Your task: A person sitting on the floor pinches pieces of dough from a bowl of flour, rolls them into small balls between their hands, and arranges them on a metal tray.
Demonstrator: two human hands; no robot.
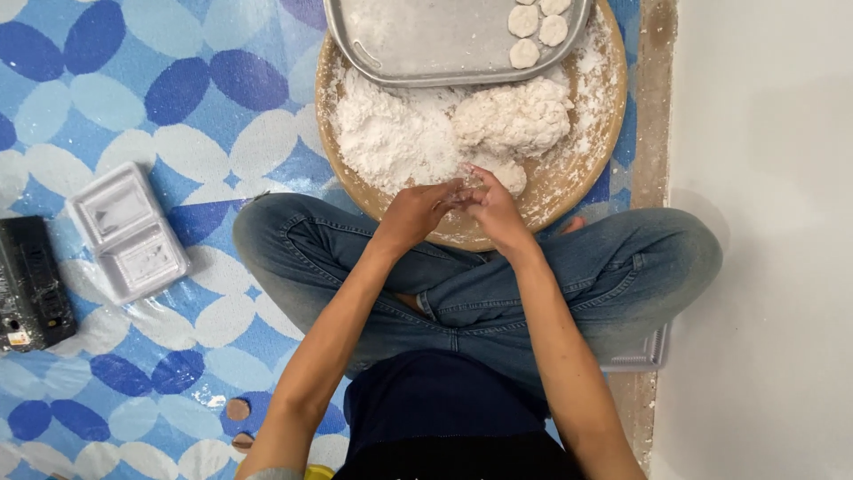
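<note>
I sit cross-legged in blue jeans before a round wooden board [551, 191] covered in white flour [391, 142]. A big lump of white dough [515, 116] lies on it. My left hand [418, 213] and my right hand [495, 209] meet at the board's near edge, fingertips pinching a small piece of dough [464, 182] between them. At the board's far side rests a grey metal tray [426, 49] with several flat round dough discs [524, 53] in its right corner.
A blue and white patterned mat [178, 107] covers the floor. An open white foam box [129, 231] and a black device [31, 284] lie to the left. A white wall [764, 240] runs along the right. A grey tray corner [644, 356] shows under my right knee.
</note>
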